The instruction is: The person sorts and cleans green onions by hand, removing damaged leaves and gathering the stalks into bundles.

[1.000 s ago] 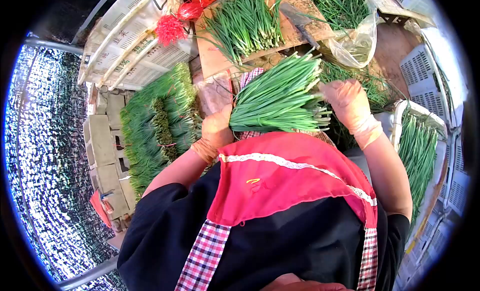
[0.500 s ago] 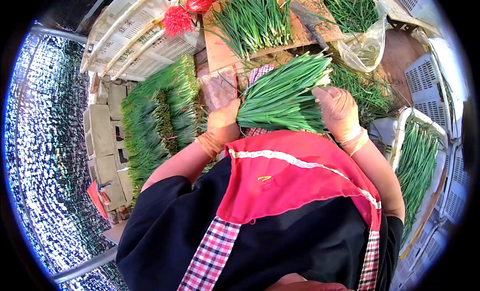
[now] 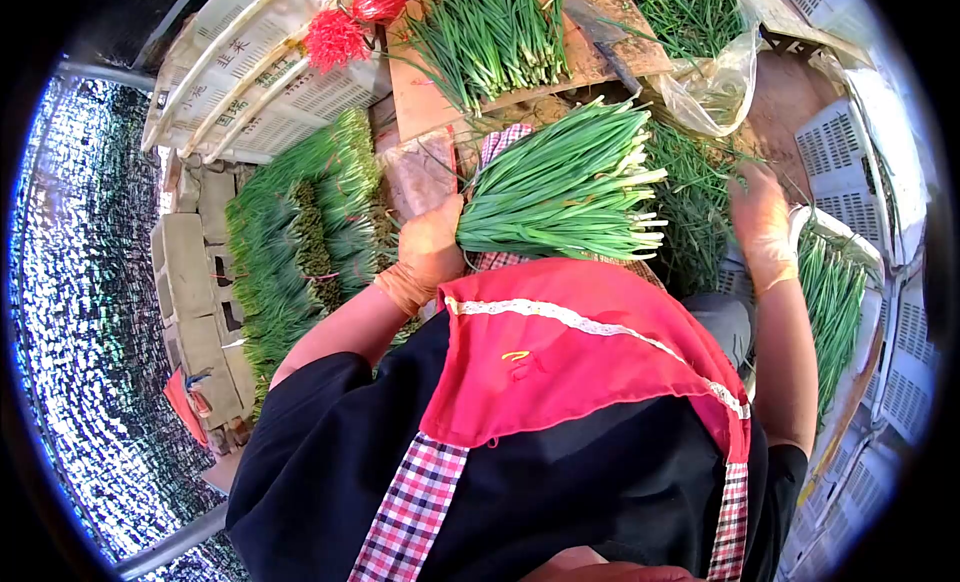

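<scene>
My left hand (image 3: 432,244) is closed around the leafy end of a bunch of garlic chives (image 3: 560,187), held over my lap. The pale cut stem ends of that bunch point right and fan out slightly. Off to the right, apart from the bunch, my right hand (image 3: 762,222) hangs over loose chive leaves (image 3: 690,217). Its fingers are curled, and whatever they may hold is too small to make out. Both hands wear thin, translucent gloves.
Ahead, a board (image 3: 425,107) carries more chives (image 3: 490,42) and a broad-bladed knife (image 3: 605,42). Tied bundles (image 3: 300,222) are stacked at left beside concrete blocks (image 3: 195,267). Red twine (image 3: 345,40) hangs by a white crate (image 3: 250,67). A chive-filled crate (image 3: 835,312) stands right.
My right hand has left the stem ends and moved right, over the loose leaves. The bunch remains in my left hand, its stem ends now fully exposed.
</scene>
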### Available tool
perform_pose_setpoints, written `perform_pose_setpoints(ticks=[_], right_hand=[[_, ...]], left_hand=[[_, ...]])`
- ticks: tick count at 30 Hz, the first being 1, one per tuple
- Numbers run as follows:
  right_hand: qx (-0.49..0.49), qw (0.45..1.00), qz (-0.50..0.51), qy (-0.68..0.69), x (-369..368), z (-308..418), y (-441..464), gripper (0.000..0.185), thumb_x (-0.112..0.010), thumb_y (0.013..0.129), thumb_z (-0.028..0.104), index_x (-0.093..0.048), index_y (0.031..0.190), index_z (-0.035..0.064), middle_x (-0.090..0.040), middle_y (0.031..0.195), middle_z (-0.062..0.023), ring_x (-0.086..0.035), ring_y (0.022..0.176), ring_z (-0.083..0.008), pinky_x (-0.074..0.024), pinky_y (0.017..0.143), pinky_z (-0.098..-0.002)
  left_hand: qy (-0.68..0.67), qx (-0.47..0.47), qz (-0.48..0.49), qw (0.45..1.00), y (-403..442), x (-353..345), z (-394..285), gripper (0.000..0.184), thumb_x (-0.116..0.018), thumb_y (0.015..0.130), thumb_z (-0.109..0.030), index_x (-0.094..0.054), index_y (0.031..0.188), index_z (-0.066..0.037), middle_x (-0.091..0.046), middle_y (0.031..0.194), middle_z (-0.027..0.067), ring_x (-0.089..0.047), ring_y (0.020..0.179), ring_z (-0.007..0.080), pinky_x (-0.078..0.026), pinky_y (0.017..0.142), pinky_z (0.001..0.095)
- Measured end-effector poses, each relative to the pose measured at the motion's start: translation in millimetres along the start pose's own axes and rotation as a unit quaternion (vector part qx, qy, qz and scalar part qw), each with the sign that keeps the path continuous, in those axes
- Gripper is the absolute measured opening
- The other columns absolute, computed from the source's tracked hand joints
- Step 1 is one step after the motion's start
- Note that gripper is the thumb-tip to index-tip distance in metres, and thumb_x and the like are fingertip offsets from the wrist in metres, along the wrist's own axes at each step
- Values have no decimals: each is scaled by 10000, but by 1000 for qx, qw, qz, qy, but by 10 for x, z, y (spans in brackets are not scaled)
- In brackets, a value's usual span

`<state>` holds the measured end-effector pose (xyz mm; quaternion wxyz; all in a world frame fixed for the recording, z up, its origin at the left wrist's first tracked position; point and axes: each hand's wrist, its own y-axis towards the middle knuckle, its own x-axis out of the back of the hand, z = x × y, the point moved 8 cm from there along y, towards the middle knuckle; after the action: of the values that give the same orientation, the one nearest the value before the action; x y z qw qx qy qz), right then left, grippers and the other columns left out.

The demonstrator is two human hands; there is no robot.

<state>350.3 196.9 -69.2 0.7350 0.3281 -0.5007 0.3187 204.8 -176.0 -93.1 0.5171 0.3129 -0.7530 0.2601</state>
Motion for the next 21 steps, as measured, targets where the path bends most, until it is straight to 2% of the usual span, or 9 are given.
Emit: perform_pose_setpoints(ticks=[2, 4, 8, 10, 13, 15, 17, 20, 21], right_hand=[[-15, 943, 72, 326, -64, 669, -3, 366, -667, 790, 296, -636, 990, -8, -639, 999, -162, -600, 947, -251, -445, 857, -315], [-67, 889, 263, 370, -307, 1091, -47, 451, -687, 781, 338, -624, 997, -53, -652, 928, -148, -589, 868, -205, -447, 807, -308], [-103, 800, 257, 532, -737, 1140, -33, 288, -666, 805, 169, -620, 985, -51, -655, 928, -106, -578, 850, -165, -431, 805, -274], [-123, 761, 188, 609, -657, 1060, -37, 236, -646, 806, 94, -618, 992, -49, -643, 991, -100, -563, 906, -152, -414, 843, -256], [-32, 880, 52, 471, -387, 478, 151, 204, -649, 783, 101, -650, 949, -18, -619, 1093, -99, -527, 1030, -160, -384, 915, -255], [-73, 906, -33, 415, -247, -274, 336, 177, -647, 786, 157, -675, 898, 22, -627, 1082, -118, -552, 1011, -199, -409, 899, -283], [-83, 970, -142, 179, 41, -1151, 500, 180, -646, 786, 213, -691, 857, 54, -618, 1099, -162, -566, 1016, -257, -437, 877, -323], [-200, 976, -77, -51, 609, -1021, 292, 248, -646, 784, 239, -663, 961, 65, -580, 1157, -183, -556, 1044, -316, -455, 863, -365], [-192, 962, -131, -143, 674, -862, 219, 330, -634, 797, 264, -618, 1043, 45, -561, 1187, -186, -524, 1094, -330, -413, 920, -380]], left_hand=[[-7, -13, -15, 1000, -16, 68, -63, 276, -606, 751, -232, -503, 968, -95, -601, 733, 186, -601, 666, 384, -458, 570, 472], [-10, -15, -21, 1000, -28, 47, -50, 276, -605, 750, -227, -499, 967, -93, -600, 731, 187, -598, 657, 384, -454, 561, 473], [-15, -19, -28, 999, -45, 29, -6, 268, -594, 757, -221, -494, 969, -92, -601, 736, 189, -596, 645, 386, -450, 549, 481], [-6, -16, -26, 1000, -38, 29, -10, 262, -587, 762, -225, -494, 967, -91, -599, 729, 191, -596, 645, 388, -451, 552, 484], [15, -2, -9, 1000, -2, 84, -78, 253, -574, 772, -233, -491, 962, -87, -597, 717, 194, -598, 654, 391, -455, 564, 487], [27, 12, 7, 1000, 6, 57, -50, 250, -568, 776, -237, -488, 958, -85, -596, 712, 195, -600, 662, 393, -457, 572, 487], [1, -4, 1, 1000, 15, 29, -12, 252, -558, 782, -241, -484, 960, -80, -605, 724, 194, -604, 687, 394, -459, 589, 488], [10, 32, 45, 998, 28, -45, 73, 262, -541, 796, -257, -496, 978, -73, -618, 766, 197, -606, 737, 401, -461, 628, 485], [10, 35, 44, 998, 37, -29, 62, 262, -541, 796, -257, -496, 978, -73, -618, 766, 197, -606, 737, 401, -461, 628, 485]])
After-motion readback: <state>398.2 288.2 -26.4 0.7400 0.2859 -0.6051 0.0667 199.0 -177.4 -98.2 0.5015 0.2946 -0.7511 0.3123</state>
